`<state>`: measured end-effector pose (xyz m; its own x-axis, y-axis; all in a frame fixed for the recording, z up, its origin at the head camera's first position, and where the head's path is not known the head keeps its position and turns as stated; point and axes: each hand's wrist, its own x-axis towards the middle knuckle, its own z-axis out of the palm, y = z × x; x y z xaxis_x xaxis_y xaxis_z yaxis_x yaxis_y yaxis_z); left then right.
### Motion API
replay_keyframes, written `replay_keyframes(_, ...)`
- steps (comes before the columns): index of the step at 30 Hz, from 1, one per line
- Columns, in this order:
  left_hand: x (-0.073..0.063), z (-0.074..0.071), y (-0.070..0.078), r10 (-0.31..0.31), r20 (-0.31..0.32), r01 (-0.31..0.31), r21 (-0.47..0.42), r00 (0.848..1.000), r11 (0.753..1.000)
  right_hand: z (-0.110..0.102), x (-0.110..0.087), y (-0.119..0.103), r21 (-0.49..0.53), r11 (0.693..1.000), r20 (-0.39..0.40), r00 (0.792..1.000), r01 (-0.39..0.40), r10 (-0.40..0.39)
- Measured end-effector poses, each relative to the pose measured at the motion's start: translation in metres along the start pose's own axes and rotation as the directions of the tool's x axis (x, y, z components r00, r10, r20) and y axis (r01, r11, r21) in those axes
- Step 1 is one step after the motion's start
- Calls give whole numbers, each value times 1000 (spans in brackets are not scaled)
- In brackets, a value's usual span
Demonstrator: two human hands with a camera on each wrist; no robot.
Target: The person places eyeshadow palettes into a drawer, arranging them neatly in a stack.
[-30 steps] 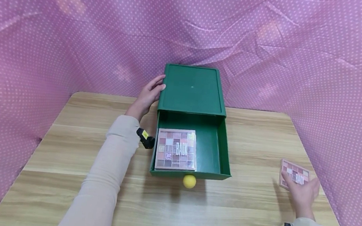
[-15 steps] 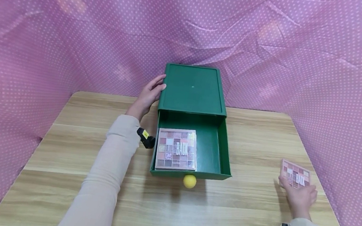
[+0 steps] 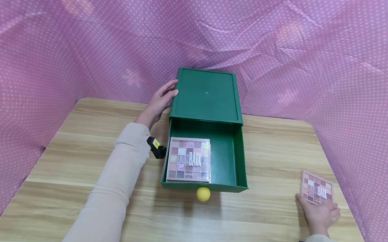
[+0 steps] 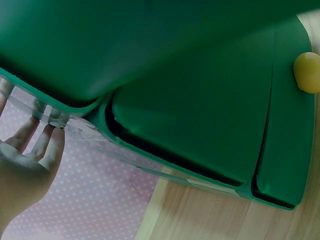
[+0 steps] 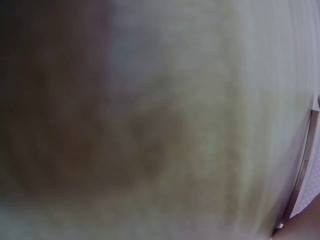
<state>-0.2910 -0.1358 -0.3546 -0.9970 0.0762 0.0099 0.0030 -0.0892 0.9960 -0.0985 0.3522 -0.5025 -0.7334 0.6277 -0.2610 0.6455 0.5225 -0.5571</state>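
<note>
In the head view, a green drawer box (image 3: 206, 94) stands at the table's middle back with its drawer (image 3: 225, 160) pulled out. A pinkish eyeshadow palette (image 3: 189, 164) lies in the drawer's left part. My left hand (image 3: 158, 103) rests against the box's left side; in the left wrist view its fingers (image 4: 54, 150) look extended along the wall. At the far right of the table lies a second eyeshadow palette (image 3: 316, 185). My right hand (image 3: 318, 217) is at its near edge, thumb and fingers spread; whether it touches the palette, I cannot tell.
A yellow round knob (image 3: 203, 194) sticks out from the drawer front. Pink dotted cloth (image 3: 204, 27) hangs behind and on both sides of the wooden table (image 3: 257, 230). Much of the right wrist view is blurred.
My right hand has drawn back toward me and slightly left, its thumb moving off the palette's face. That palette stays nearly in place. The left hand and the drawer box have not moved.
</note>
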Motion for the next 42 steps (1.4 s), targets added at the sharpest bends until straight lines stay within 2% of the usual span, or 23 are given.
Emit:
replay_keyframes(16,-1,0,0,-14,8,14,22,1000,1000,2,-1,1,18,1000,-93,996,5,-4)
replay_keyframes(23,-1,0,0,-9,11,9,16,1000,1000,0,1,4,-19,1000,-96,995,8,-10)
replay_keyframes(35,-1,0,2,-2,14,2,17,1000,1000,-8,1,-2,33,999,-108,994,3,1)
replay_keyframes(42,-1,0,1,0,15,0,13,1000,1000,-10,-1,-9,19,999,-114,993,39,-37)
